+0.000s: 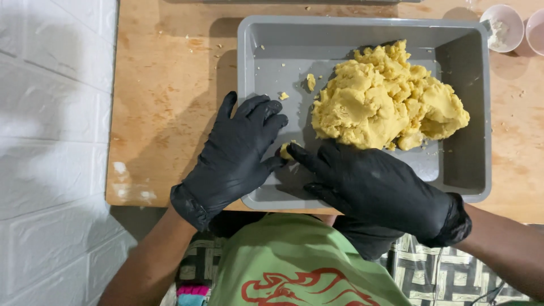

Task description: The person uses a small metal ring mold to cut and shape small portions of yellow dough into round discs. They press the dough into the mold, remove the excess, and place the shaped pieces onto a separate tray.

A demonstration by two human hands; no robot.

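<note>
A grey rectangular tub sits on a wooden table and holds a big lump of yellow dough. Both my hands wear black gloves. My left hand lies over the tub's left wall with fingers spread, its thumb touching a small piece of dough. My right hand reaches in from the near rim, and its fingertips press the same small piece from the right. A few dough crumbs lie on the tub floor.
The wooden table ends at a white panelled wall on the left. Two small pale cups stand at the far right corner. My green shirt and a patterned cloth fill the bottom edge.
</note>
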